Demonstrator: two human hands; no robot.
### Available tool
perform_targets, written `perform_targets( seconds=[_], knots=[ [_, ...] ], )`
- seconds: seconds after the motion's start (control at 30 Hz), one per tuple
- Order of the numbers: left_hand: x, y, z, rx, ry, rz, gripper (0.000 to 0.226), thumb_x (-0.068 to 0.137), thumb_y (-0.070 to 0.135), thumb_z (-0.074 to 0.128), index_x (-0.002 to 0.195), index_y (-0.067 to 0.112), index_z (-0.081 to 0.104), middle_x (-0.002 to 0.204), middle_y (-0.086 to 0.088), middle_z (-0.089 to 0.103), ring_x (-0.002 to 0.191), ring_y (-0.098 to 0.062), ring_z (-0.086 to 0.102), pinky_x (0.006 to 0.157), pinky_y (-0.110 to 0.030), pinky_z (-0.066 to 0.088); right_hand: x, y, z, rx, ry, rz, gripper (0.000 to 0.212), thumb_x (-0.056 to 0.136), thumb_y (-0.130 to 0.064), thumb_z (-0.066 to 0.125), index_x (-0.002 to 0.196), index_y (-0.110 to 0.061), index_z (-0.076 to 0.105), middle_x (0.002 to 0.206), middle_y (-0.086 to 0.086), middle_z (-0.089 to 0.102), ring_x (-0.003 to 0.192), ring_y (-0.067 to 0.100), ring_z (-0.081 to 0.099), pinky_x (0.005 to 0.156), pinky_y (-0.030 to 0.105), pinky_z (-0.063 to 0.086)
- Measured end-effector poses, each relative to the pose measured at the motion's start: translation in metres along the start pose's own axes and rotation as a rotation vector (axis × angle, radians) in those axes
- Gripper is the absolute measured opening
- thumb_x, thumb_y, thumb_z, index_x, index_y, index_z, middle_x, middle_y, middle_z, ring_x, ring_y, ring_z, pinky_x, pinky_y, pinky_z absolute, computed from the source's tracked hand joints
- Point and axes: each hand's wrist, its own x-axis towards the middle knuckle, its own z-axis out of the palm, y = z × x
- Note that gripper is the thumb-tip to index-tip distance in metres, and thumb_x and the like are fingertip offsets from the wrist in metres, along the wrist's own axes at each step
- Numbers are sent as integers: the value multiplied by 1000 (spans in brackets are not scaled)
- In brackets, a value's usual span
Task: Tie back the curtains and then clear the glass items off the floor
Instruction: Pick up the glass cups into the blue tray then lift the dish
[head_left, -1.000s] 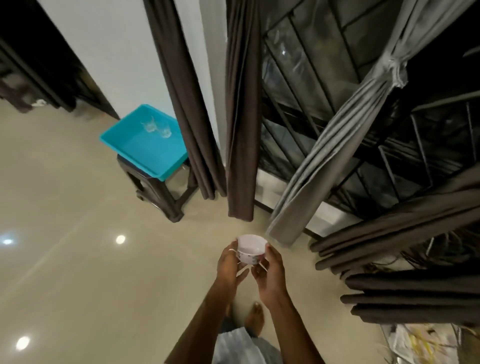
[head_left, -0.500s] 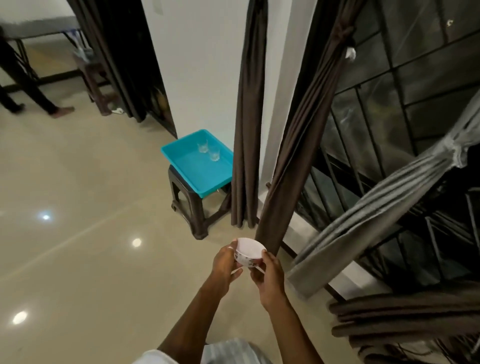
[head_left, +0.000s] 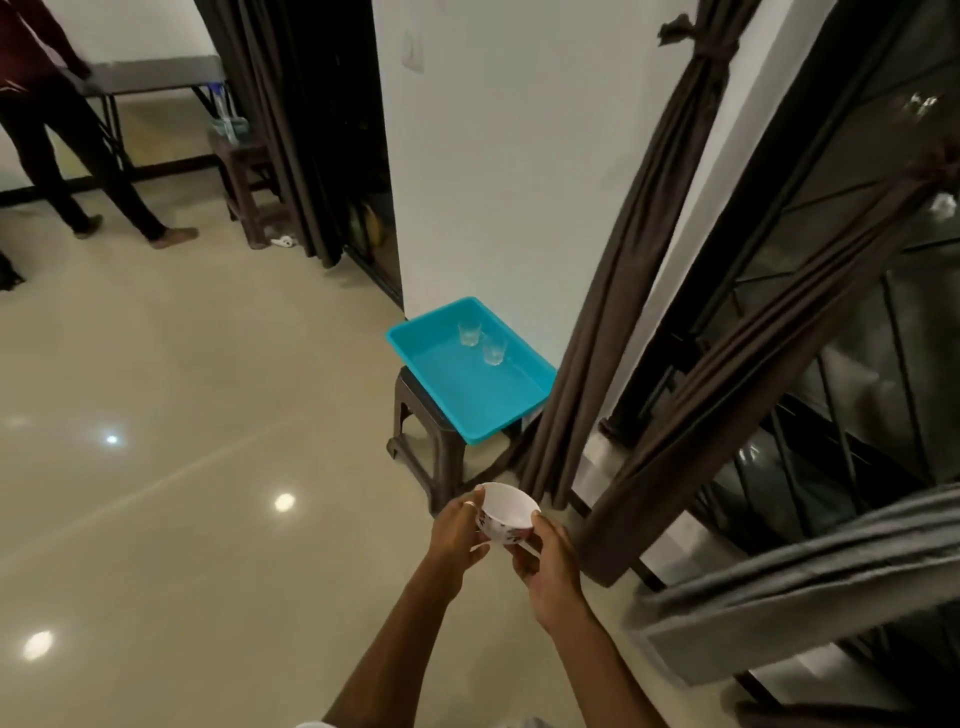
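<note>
I hold a small white bowl (head_left: 508, 510) with a patterned outside in both hands, at waist height above the floor. My left hand (head_left: 457, 535) grips its left side and my right hand (head_left: 545, 561) grips its right side. Ahead, a turquoise tray (head_left: 470, 402) rests on a dark brown stool (head_left: 421, 441), and two clear glasses (head_left: 469, 332) (head_left: 493, 351) stand in its far part. Brown curtains (head_left: 623, 280) (head_left: 769, 343) hang tied back by the window; a grey curtain (head_left: 810, 582) is gathered at the right.
A white wall section (head_left: 509, 156) stands behind the tray. Another person's legs (head_left: 78, 171) are at the far left beside a table (head_left: 150, 73). A second dark stool (head_left: 247, 176) sits by dark curtains (head_left: 291, 119). Glossy beige floor (head_left: 182, 493) spreads out on the left.
My view has swung left and the tray on the stool has come closer and more central. Both hands keep holding the bowl in front of me.
</note>
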Motion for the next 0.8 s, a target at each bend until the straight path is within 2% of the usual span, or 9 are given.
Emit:
perform_targets(
  seconds=[0.07,0.27,0.4,0.57,0.63,0.67,0.77,0.8],
  knots=[
    [13,21,-22,8,7,17,17,95,42,63,104,29,59,116,-4,61,102,-25,62,83,-38,53,7,7,34,27,1,16,32,99,-29,62,130,-21,59,126,14,61,114,36,62,80,38,56],
    [54,60,-74,25,56,-5,24,96,40,63,115,26,58,116,-4,59,109,-28,59,81,-37,52,32,21,111,12,43,42,35,98,-30,63,132,-22,58,126,12,61,114,34,60,88,40,55],
    [86,78,-71,59,23,-41,25,96,40,63,115,25,58,108,-3,63,104,-27,61,66,-31,51,59,10,127,2,99,38,38,98,-33,64,134,-24,57,126,10,63,114,32,62,95,42,57],
    [126,122,-40,114,-3,-46,21,97,36,62,112,21,60,96,-2,66,92,-24,64,77,-35,57,111,-26,138,68,110,45,36,96,-29,67,130,-19,59,120,13,67,110,33,65,87,39,59],
    [146,147,-29,81,2,-53,20,97,33,64,110,19,61,94,-3,68,86,-22,66,71,-32,57,142,-46,153,87,118,71,34,95,-26,69,127,-17,61,118,12,68,109,32,65,83,38,58],
    [157,160,-25,62,13,-48,21,96,31,64,111,16,62,97,-5,70,88,-22,67,69,-32,58,156,-56,162,95,116,87,34,93,-25,70,126,-16,62,117,12,69,109,32,65,81,38,58],
    [191,194,-13,41,47,18,29,96,31,64,116,10,66,108,-11,73,101,-29,69,78,-35,58,198,-81,186,77,96,86,39,90,-27,72,127,-17,63,122,13,68,111,32,65,78,38,57],
    [204,201,-8,40,63,22,29,96,32,64,115,10,66,110,-12,73,103,-29,69,76,-34,58,211,-86,190,74,95,70,38,90,-28,72,126,-18,64,122,12,68,111,31,65,80,39,58]
  ],
)
